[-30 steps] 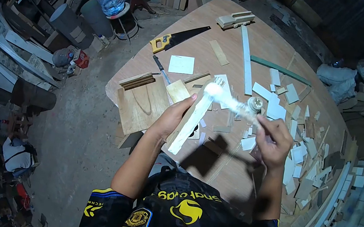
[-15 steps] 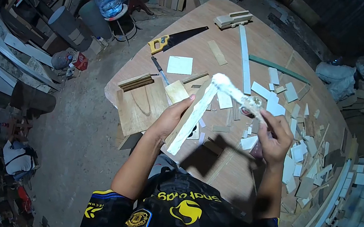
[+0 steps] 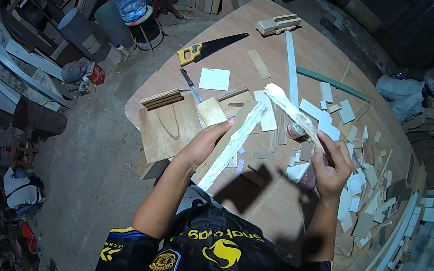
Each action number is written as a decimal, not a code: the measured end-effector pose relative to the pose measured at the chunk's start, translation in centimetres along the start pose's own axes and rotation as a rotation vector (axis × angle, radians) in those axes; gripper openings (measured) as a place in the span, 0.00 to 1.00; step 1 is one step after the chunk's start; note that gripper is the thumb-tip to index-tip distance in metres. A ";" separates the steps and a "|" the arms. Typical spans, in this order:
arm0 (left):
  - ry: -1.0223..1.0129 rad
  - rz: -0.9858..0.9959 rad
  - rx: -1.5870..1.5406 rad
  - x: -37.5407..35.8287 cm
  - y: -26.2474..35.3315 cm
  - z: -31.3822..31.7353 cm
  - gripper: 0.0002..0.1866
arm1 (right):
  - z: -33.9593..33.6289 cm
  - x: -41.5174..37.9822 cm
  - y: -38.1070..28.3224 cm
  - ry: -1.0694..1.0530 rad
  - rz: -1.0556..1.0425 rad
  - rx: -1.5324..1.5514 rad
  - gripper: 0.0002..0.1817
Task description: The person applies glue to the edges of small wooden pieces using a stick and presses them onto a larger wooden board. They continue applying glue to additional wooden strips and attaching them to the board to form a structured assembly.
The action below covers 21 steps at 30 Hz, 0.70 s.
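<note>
My left hand [image 3: 205, 146] is closed around a wooden board [image 3: 236, 127] tilted up over the near side of the table. A thick white paste [image 3: 239, 139] runs along the board's edge. Between the fingers and thumb of my right hand [image 3: 333, 165] is a stick [image 3: 293, 111], its far end coated in the same white paste. That coated tip is just above and right of the board's upper end. Below the stick stands a small container [image 3: 295, 130], partly hidden by it. A wooden panel [image 3: 169, 127] lies left of my left hand.
On the table [image 3: 230, 20] lie a yellow-handled handsaw [image 3: 208, 48], a chisel-like tool [image 3: 190, 83], a white square [image 3: 215, 79] and a green strip [image 3: 334, 82]. Many offcuts [image 3: 358, 182] cover the right side. A water bottle [image 3: 129, 1] stands on a stool beyond the left edge.
The stick in my right hand has moved slightly up and right, its tip coming away from the paste-covered edge. The board in my left hand has shifted a little to the right.
</note>
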State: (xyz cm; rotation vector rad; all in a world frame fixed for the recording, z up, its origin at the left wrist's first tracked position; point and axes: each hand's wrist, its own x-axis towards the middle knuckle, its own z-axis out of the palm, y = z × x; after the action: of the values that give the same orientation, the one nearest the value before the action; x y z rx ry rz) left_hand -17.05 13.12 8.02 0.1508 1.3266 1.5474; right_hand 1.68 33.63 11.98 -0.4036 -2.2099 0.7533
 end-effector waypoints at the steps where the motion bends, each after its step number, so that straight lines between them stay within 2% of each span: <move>1: 0.019 0.005 -0.011 -0.1 0.1 0.4 0.26 | -0.1 -0.1 0.2 0.028 -0.016 0.025 0.19; 2: 0.042 0.010 -0.024 -0.1 0.1 0.5 0.26 | -0.1 -0.2 0.1 0.024 -0.017 0.029 0.19; 4: 0.034 -0.016 -0.052 -0.2 0.1 0.3 0.25 | -0.2 -0.5 -0.1 -0.003 -0.184 0.117 0.19; 7: -0.011 -0.062 -0.090 -0.2 0.3 0.1 0.25 | 0.0 -0.6 0.2 -0.054 -0.183 0.012 0.19; 9: -0.039 -0.081 -0.106 -0.5 0.6 0.5 0.24 | 0.0 -0.5 0.6 -0.024 -0.097 -0.021 0.19; 12: 0.044 -0.108 -0.074 -0.8 1.1 1.2 0.24 | 0.0 -0.6 1.4 0.094 0.025 0.008 0.20; 13: 0.014 -0.107 -0.093 -0.7 1.0 1.0 0.24 | -0.1 -0.8 1.1 0.092 0.023 0.011 0.20; 15: -0.013 -0.106 -0.113 -0.5 0.7 0.9 0.24 | -0.3 -1.1 0.5 0.015 -0.131 0.045 0.20; 16: 0.036 -0.108 -0.119 -0.4 0.6 1.0 0.24 | -0.2 -1.1 0.5 -0.022 -0.258 0.009 0.20; 18: 0.083 -0.112 -0.122 -0.2 0.4 0.9 0.24 | 0.3 -1.2 0.1 -0.053 -0.231 0.008 0.20; 20: -0.044 -0.088 -0.116 0.1 0.3 0.4 0.24 | 0.5 -0.9 0.2 -0.048 -0.181 -0.003 0.21; 21: -0.044 -0.090 -0.117 0.3 0.1 0.3 0.24 | 0.3 -0.9 0.2 -0.050 -0.180 -0.003 0.21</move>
State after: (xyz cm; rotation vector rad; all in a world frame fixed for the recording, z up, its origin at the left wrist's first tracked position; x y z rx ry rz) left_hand -17.03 13.56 8.11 0.0511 1.1892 1.5327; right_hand 2.05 33.27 11.17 -0.1863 -2.2584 0.6691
